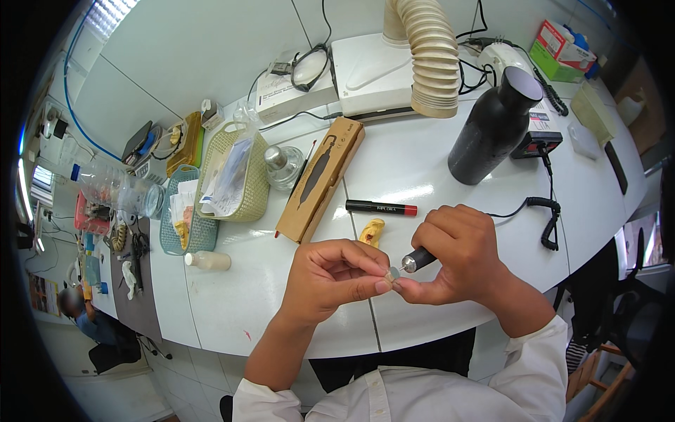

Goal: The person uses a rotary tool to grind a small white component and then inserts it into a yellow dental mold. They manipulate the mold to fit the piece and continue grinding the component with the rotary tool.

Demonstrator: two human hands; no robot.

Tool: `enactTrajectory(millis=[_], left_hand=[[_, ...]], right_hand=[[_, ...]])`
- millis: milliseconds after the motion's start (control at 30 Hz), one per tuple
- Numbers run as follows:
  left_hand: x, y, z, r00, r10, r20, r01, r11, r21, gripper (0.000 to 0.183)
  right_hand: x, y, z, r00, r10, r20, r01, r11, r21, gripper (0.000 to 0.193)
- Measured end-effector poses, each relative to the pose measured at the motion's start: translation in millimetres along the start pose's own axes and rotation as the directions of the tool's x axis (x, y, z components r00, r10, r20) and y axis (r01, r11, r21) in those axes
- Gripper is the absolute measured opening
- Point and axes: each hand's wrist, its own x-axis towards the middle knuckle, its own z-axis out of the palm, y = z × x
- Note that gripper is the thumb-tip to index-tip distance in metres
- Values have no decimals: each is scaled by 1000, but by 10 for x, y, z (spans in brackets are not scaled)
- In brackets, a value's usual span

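Observation:
My left hand (330, 276) pinches a small pale piece (391, 275) between thumb and fingertips; its exact kind is too small to tell. Wrapped in the fingers of my right hand (460, 250) is a black rotary handpiece (420, 259) with a silver tip. That tip points left at the small piece, very close to it; whether they touch I cannot tell. My right thumb reaches forward to the left fingertips. Just beyond both hands lies a yellow dental model (372, 232). A black marker with a red end (380, 207) rests behind it.
A long cardboard box (320, 179) lies beyond my left hand, near a glass bottle (281, 165) and a green basket (254, 184). At the far right stand a black bottle (485, 133) and a coiled cord (550, 224). A beige hose (432, 63) hangs at the back.

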Motion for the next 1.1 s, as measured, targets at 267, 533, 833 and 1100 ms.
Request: enactTrajectory(millis=[267, 533, 833, 1100], left_hand=[[-2, 9, 11, 1000, -11, -10, 11, 1000, -5, 18], [-1, -9, 7, 1000, 13, -10, -13, 1000, 19, 18], [3, -22, 3, 1000, 29, -3, -29, 999, 24, 18], [3, -21, 1, 1000, 20, 0, -20, 1000, 19, 18]], right_hand=[[-6, 4, 16, 1000, -18, -11, 18, 1000, -6, 46], [-5, 0, -4, 1000, -12, 26, 13, 1000, -9, 45], [-2, 4, 6, 1000, -13, 5, 13, 1000, 14, 44], [-6, -2, -9, 999, -17, 39, 17, 1000, 3, 43]])
